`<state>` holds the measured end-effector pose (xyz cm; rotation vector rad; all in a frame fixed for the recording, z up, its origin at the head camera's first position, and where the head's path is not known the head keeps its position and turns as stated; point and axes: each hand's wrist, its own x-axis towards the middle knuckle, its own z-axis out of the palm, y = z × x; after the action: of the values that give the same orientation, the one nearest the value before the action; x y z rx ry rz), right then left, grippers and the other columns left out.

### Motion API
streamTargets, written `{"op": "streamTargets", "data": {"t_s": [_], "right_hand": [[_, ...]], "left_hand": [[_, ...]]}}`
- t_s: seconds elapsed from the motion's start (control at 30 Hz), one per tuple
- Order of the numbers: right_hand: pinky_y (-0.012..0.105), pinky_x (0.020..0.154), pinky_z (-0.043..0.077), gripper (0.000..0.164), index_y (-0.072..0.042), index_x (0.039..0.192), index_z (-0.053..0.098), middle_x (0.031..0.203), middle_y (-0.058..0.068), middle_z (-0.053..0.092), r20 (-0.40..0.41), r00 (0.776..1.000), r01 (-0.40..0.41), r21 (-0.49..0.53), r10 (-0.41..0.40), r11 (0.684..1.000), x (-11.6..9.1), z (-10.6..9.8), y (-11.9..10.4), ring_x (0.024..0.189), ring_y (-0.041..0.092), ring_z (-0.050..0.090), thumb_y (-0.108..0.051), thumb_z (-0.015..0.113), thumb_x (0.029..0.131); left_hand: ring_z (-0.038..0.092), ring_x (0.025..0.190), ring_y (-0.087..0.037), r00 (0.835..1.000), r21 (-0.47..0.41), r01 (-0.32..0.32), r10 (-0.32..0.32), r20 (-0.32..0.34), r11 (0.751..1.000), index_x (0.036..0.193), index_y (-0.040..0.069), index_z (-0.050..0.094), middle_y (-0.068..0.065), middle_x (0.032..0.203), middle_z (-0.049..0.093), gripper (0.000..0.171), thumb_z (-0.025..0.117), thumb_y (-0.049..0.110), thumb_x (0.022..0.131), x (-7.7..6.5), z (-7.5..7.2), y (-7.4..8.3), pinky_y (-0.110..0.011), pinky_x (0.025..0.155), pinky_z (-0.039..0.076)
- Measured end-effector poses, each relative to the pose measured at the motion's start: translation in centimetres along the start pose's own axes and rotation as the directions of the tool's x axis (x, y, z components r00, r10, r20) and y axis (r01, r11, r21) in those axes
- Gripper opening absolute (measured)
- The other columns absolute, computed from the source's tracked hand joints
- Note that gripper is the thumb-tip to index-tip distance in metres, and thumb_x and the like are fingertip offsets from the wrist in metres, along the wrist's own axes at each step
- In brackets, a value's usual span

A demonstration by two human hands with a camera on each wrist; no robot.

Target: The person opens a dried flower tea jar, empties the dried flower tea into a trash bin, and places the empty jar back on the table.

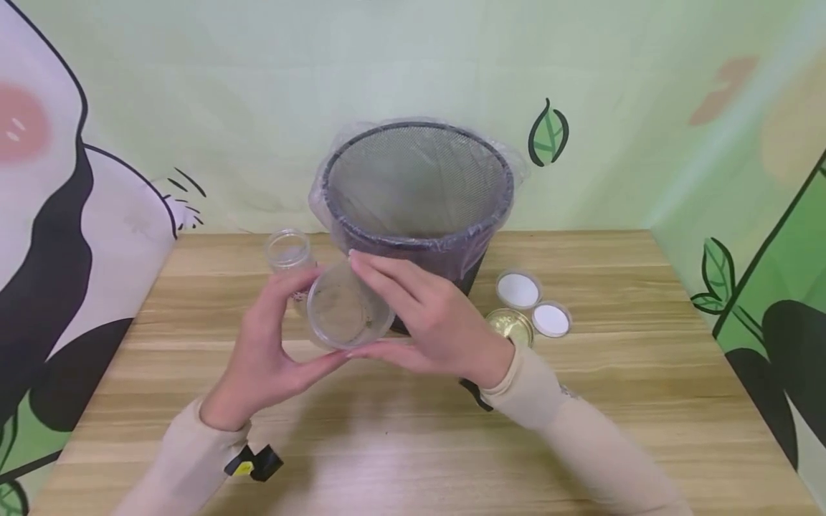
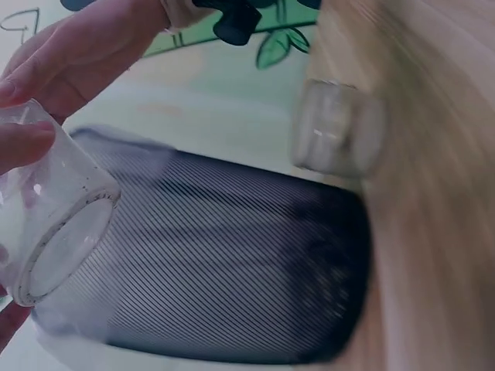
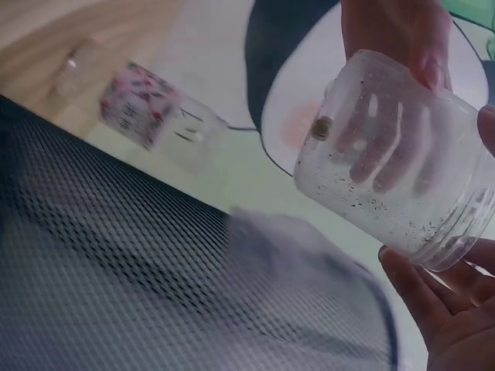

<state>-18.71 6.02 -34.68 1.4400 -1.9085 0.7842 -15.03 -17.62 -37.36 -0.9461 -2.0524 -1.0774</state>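
A clear plastic jar [image 1: 340,309] is held between both hands in front of the wastebasket, its round face toward the head camera. My left hand [image 1: 267,358] grips its side, thumb below and fingers behind the wall. With fingers at the upper edge and thumb at the lower one, my right hand [image 1: 442,322] holds the other side. Dark specks and a small brown bit cling to the jar wall [image 3: 363,197] in the right wrist view. Behind the left hand stands another clear jar [image 1: 288,251]; its pink patterned label [image 3: 139,104] shows in the right wrist view.
A dark mesh wastebasket [image 1: 413,247] with a clear liner over its rim stands at the table's back. Right of it lie two white-lined lids [image 1: 518,289] and a gold-coloured lid [image 1: 510,326]. The wooden table [image 1: 387,459] meets a printed backdrop [image 1: 594,186].
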Motion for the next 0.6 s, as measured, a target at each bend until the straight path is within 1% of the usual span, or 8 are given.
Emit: {"op": "streamTargets", "data": {"t_s": [0.07, 0.13, 0.17, 0.23, 0.3, 0.4, 0.47, 0.6], "right_hand": [[0.032, 0.116, 0.047, 0.090, 0.008, 0.144, 0.051, 0.142, 0.023, 0.058, 0.048, 0.999, -0.022, -0.009, 0.023, 1.000, -0.4, 0.9, 0.1, 0.130, 0.030, 0.062, -0.041, 0.090, 0.079], [0.031, 0.114, 0.048, 0.089, 0.007, 0.145, 0.050, 0.143, 0.022, 0.058, 0.099, 0.994, -0.044, -0.029, 0.046, 0.999, -0.8, 1.6, 0.1, 0.129, 0.029, 0.062, -0.042, 0.088, 0.081], [0.031, 0.113, 0.049, 0.089, 0.006, 0.146, 0.050, 0.142, 0.021, 0.058, 0.123, 0.991, -0.056, -0.038, 0.060, 0.998, -1.0, 2.0, 0.1, 0.129, 0.028, 0.062, -0.043, 0.087, 0.082], [0.030, 0.110, 0.051, 0.089, 0.005, 0.146, 0.050, 0.142, 0.020, 0.058, 0.167, 0.982, -0.082, -0.050, 0.089, 0.995, -1.3, 2.6, 0.1, 0.128, 0.028, 0.062, -0.045, 0.086, 0.083], [0.030, 0.108, 0.053, 0.088, 0.004, 0.147, 0.049, 0.142, 0.019, 0.058, 0.204, 0.972, -0.107, -0.059, 0.117, 0.992, -1.5, 3.2, 0.3, 0.127, 0.027, 0.063, -0.046, 0.085, 0.084], [0.031, 0.106, 0.054, 0.087, 0.004, 0.147, 0.049, 0.144, 0.018, 0.057, 0.254, 0.954, -0.149, -0.064, 0.160, 0.987, -1.8, 4.0, 0.4, 0.128, 0.027, 0.062, -0.047, 0.083, 0.086], [0.032, 0.108, 0.054, 0.087, 0.004, 0.148, 0.048, 0.145, 0.018, 0.057, 0.285, 0.940, -0.177, -0.058, 0.186, 0.983, -2.0, 4.6, 0.5, 0.129, 0.027, 0.062, -0.046, 0.083, 0.086], [0.033, 0.109, 0.053, 0.088, 0.004, 0.150, 0.046, 0.146, 0.019, 0.056, 0.353, 0.906, -0.237, -0.036, 0.234, 0.971, -2.5, 5.7, 0.8, 0.130, 0.028, 0.062, -0.044, 0.083, 0.086]], "left_hand": [[0.059, 0.119, -0.028, 0.999, 0.018, 0.038, -0.039, 0.031, 0.999, 0.137, -0.013, 0.051, -0.025, 0.131, 0.061, 0.087, 0.083, 0.048, 0.084, -1.0, -0.1, -0.6, -0.023, 0.109, 0.045], [0.061, 0.120, -0.031, 0.993, 0.038, 0.094, -0.096, 0.069, 0.995, 0.139, -0.010, 0.051, -0.022, 0.135, 0.060, 0.088, 0.090, 0.037, 0.076, -2.0, -0.2, -1.1, -0.023, 0.112, 0.045], [0.061, 0.122, -0.033, 0.988, 0.049, 0.125, -0.129, 0.089, 0.991, 0.141, -0.008, 0.050, -0.020, 0.137, 0.060, 0.090, 0.093, 0.031, 0.072, -2.5, -0.2, -1.3, -0.024, 0.112, 0.046], [0.062, 0.124, -0.035, 0.973, 0.074, 0.183, -0.191, 0.131, 0.980, 0.143, -0.006, 0.048, -0.020, 0.140, 0.060, 0.097, 0.097, 0.020, 0.063, -3.3, -0.1, -1.8, -0.032, 0.112, 0.050], [0.063, 0.123, -0.037, 0.955, 0.104, 0.229, -0.244, 0.168, 0.968, 0.144, -0.004, 0.046, -0.020, 0.141, 0.059, 0.103, 0.100, 0.014, 0.058, -3.8, 0.0, -2.3, -0.041, 0.107, 0.054], [0.065, 0.121, -0.038, 0.932, 0.147, 0.271, -0.297, 0.207, 0.951, 0.145, -0.004, 0.044, -0.022, 0.139, 0.059, 0.105, 0.100, 0.015, 0.058, -4.5, 0.2, -2.9, -0.053, 0.100, 0.057], [0.065, 0.120, -0.038, 0.915, 0.165, 0.296, -0.329, 0.235, 0.941, 0.146, -0.003, 0.044, -0.021, 0.139, 0.059, 0.105, 0.100, 0.016, 0.059, -4.8, 0.3, -3.4, -0.054, 0.098, 0.058], [0.063, 0.123, -0.038, 0.875, 0.180, 0.345, -0.385, 0.293, 0.921, 0.148, 0.000, 0.043, -0.020, 0.142, 0.057, 0.104, 0.100, 0.018, 0.062, -5.4, 0.7, -4.2, -0.051, 0.096, 0.060]]}}
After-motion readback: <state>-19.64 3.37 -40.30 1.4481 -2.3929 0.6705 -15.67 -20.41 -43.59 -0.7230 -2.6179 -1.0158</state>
